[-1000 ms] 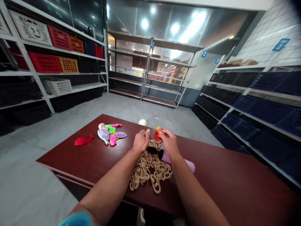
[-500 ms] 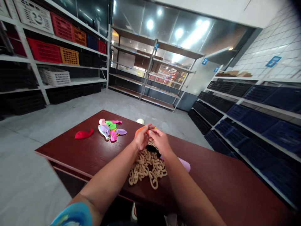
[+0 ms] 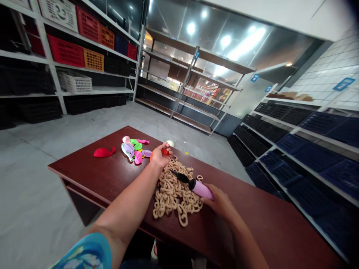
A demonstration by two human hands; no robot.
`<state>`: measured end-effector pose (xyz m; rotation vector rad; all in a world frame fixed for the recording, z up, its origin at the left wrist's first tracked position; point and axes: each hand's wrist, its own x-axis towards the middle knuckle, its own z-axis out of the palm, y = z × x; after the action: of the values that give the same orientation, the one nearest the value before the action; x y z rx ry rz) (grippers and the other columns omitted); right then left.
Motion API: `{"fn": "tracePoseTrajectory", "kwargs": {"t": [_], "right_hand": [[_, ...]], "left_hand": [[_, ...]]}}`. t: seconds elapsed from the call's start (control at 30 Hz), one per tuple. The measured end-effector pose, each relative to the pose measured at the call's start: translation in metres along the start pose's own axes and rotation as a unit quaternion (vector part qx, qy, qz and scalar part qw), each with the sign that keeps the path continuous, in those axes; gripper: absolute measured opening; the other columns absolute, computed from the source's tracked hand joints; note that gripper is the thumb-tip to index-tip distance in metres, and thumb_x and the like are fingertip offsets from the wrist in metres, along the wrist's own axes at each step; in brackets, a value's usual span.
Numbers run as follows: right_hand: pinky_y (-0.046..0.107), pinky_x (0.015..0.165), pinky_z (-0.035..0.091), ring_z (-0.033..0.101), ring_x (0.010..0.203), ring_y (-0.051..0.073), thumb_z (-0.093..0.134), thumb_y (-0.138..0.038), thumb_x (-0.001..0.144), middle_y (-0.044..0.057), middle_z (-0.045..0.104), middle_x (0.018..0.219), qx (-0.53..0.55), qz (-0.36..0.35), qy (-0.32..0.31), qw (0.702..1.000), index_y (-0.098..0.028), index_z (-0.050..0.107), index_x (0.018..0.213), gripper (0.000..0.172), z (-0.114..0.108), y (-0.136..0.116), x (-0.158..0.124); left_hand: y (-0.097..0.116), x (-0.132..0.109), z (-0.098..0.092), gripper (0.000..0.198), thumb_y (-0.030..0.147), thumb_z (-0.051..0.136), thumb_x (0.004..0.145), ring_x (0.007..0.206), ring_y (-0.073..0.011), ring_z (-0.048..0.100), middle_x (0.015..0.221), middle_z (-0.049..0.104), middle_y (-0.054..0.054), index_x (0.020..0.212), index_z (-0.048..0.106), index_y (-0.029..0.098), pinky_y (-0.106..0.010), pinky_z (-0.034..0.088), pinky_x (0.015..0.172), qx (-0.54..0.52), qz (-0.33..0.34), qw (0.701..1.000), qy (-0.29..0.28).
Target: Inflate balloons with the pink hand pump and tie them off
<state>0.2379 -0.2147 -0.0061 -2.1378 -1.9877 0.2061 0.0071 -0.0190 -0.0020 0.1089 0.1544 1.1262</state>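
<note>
My left hand (image 3: 159, 158) is palm up with curled fingers around an orange balloon (image 3: 165, 151), uninflated, above the far end of a heap of tan ring-shaped loops (image 3: 169, 186). My right hand (image 3: 218, 198) grips the lilac body of a balloon hand pump (image 3: 202, 189). The pump's black nozzle lies across the loops and points toward my left hand. Left of my left hand lies a bunch of uninflated balloons (image 3: 137, 157) in pink, green and lilac. A red balloon (image 3: 103, 152) lies apart from them, further left.
Everything lies on a dark red-brown table (image 3: 112, 179). A pale round thing (image 3: 170, 143) shows beyond its far edge. Shelves with colored crates (image 3: 66, 50) stand on the left, a metal rack (image 3: 182, 86) at the back, and dark blue crates (image 3: 297, 145) on the right.
My hands were together over the loops with the orange balloon. They have parted: the right has moved right and down onto the pump, while the left keeps the balloon. The view has shifted slightly.
</note>
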Motion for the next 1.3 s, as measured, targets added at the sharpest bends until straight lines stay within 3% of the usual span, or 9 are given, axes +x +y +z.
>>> {"fn": "tracePoseTrajectory", "kwargs": {"t": [0.23,0.47,0.8,1.0,1.3], "right_hand": [[0.037,0.089,0.037,0.051,0.106,0.024,0.054,-0.045,0.075,0.006,0.055,0.119,0.004,-0.001,0.096,0.995,-0.025,0.045,0.125,0.054,0.001,-0.02,0.004],[0.036,0.084,0.038,0.051,0.102,0.024,0.051,-0.044,0.078,0.008,0.058,0.113,-0.07,0.02,0.132,0.989,-0.022,0.046,0.124,0.052,0.005,-0.041,0.015],[0.034,0.082,0.038,0.052,0.1,0.024,0.052,-0.046,0.077,0.009,0.057,0.113,-0.097,0.024,0.123,0.987,-0.022,0.047,0.123,0.052,0.002,-0.036,0.016],[0.033,0.081,0.037,0.053,0.1,0.023,0.053,-0.045,0.077,0.009,0.058,0.111,-0.119,0.037,0.119,0.985,-0.022,0.047,0.123,0.052,-0.001,-0.048,0.021],[0.031,0.076,0.038,0.055,0.095,0.023,0.052,-0.047,0.077,0.008,0.06,0.106,-0.107,0.027,0.109,0.988,-0.024,0.049,0.119,0.048,-0.003,-0.067,0.03]], "left_hand": [[0.002,0.003,-0.004,0.01,0.006,0.046,0.078,0.049,-0.0062,0.046,0.066,0.053,0.0,0.081,0.051,0.014,-0.02,0.038,0.05,0.036,0.029,0.999,0.021],[-0.007,0.002,-0.003,0.013,0.006,0.046,0.079,0.047,-0.0064,0.045,0.065,0.052,0.0,0.087,0.054,0.014,-0.022,0.039,0.05,0.046,0.02,0.999,0.009],[-0.007,0.001,0.0,0.012,0.007,0.047,0.078,0.046,-0.0065,0.044,0.062,0.052,0.001,0.086,0.053,0.013,-0.022,0.038,0.05,0.035,0.025,0.999,0.019],[-0.02,-0.006,0.005,0.014,0.008,0.052,0.075,0.049,-0.0071,0.047,0.067,0.055,0.0,0.087,0.052,0.015,-0.021,0.039,0.052,0.095,0.041,0.994,0.044],[-0.027,-0.002,-0.001,0.007,0.009,0.053,0.075,0.047,-0.0061,0.045,0.067,0.056,0.001,0.078,0.05,0.015,-0.023,0.041,0.054,0.053,0.044,0.994,0.08]]}}
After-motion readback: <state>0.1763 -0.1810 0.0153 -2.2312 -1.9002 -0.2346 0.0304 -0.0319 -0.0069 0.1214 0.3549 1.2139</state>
